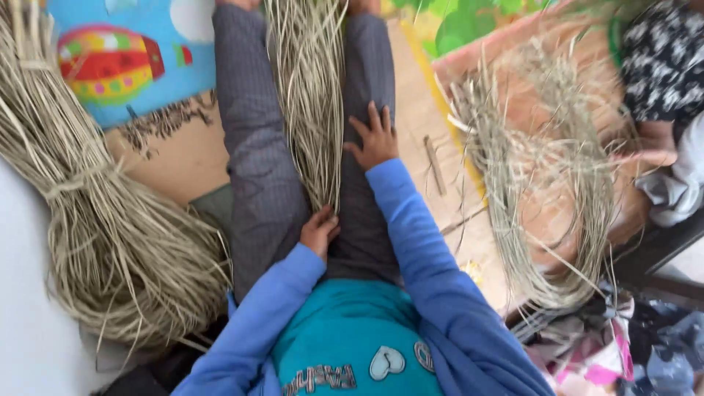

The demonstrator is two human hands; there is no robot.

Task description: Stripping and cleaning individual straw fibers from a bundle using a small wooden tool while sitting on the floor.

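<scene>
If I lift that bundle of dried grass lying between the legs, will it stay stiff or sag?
The grass bundle would probably sag and splay: its long thin strands lie loose. It looks light. The left hand pinches only its near end.

A grass bundle (308,95) is lying between the legs, a tied sheaf (95,213) lying left, loose strands (550,176) lying right.

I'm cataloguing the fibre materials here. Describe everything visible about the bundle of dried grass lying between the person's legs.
The bundle of dried grass is a long sheaf of thin, pale tan-green strands, like dried reed or straw. It lies lengthwise between the grey-trousered legs, narrowing toward the body and running out of the top edge. The left hand grips its near tip; the right hand rests open on the leg beside it.
</scene>
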